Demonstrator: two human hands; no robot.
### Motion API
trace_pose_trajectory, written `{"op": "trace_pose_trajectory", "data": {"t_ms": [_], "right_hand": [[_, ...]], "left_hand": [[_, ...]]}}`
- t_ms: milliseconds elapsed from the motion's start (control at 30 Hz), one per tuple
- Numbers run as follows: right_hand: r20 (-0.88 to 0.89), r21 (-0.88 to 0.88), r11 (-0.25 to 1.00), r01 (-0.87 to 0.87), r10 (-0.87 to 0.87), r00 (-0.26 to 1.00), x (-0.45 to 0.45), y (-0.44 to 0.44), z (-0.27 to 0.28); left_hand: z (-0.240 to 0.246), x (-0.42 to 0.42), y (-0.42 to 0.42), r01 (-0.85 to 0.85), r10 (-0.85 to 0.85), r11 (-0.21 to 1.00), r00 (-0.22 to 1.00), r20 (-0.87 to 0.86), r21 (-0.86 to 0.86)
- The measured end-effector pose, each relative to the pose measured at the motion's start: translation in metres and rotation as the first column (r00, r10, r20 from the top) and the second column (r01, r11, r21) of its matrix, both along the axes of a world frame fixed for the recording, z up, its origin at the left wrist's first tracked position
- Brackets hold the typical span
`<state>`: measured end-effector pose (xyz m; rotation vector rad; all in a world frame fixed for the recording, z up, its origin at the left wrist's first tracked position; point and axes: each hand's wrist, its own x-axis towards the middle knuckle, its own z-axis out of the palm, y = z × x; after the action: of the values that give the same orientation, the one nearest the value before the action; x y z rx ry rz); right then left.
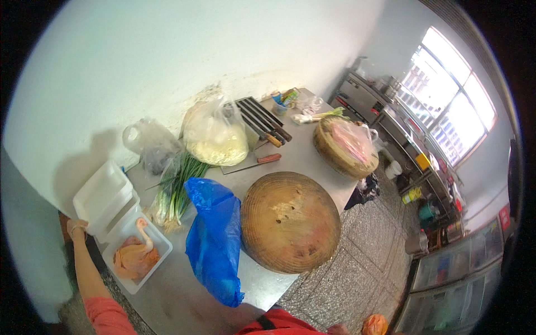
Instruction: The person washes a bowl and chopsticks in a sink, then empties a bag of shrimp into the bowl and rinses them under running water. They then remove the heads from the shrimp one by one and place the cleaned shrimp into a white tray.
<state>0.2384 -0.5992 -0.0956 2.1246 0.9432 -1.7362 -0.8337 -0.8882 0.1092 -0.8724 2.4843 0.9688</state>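
My left hand [77,227], with a band at its wrist, is at the left edge of the raised lid [102,192] of a white foam box; its fingers appear closed on that edge. Inside the open box [165,253] lies raw plucked poultry [136,257], with a pale, thin part sticking up. A blue plastic bag [213,243] lies to the right of the box, against a thick round wooden chopping block [291,222]. At the bottom edge, a small piece of what may be my right hand [337,330] shows, near a blurred orange thing [374,324]; its grip is hidden.
Behind the bag lie spring onions [178,197], a bagged cabbage [217,146] and a cleaver [268,158]. Several knives with wooden handles [274,140] rest in a rack. A second chopping block [335,161] carries bagged meat [354,140]. The steel table [259,289] ends at the right above a speckled floor [356,251].
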Motion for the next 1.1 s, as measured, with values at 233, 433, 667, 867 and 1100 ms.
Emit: {"op": "trace_pose_trajectory", "data": {"t_ms": [233, 433, 667, 867, 1100], "right_hand": [[0.021, 0.095, 0.98, -0.173, 0.171, 0.985, 0.003, -0.032, 0.025], [-0.054, 0.057, 0.992, 0.113, -0.11, 0.992, -0.013, -0.027, 0.045], [0.081, 0.133, 0.982, -0.131, 0.121, 0.989, -0.011, 0.01, 0.03], [0.096, 0.581, 0.768, -0.27, 0.265, 0.96, -0.007, 0.118, 0.037], [-0.614, 0.603, 0.66, 0.447, 0.028, 0.788, 0.005, 0.274, 0.134]], "left_hand": [[-0.026, -0.009, 0.011, 0.163, -0.243, 0.95, 0.923, -0.299, -0.268], [0.014, -0.015, 0.015, 0.151, -0.273, 0.949, 0.83, -0.486, -0.275], [0.122, 0.04, 0.06, 0.309, -0.233, 0.945, 0.391, -0.89, -0.111], [0.223, 0.237, 0.252, 0.734, -0.279, 0.675, 0.164, -0.946, -0.072], [0.148, 0.632, 0.57, 0.933, -0.607, 0.007, -0.282, -0.743, -0.36]]}}
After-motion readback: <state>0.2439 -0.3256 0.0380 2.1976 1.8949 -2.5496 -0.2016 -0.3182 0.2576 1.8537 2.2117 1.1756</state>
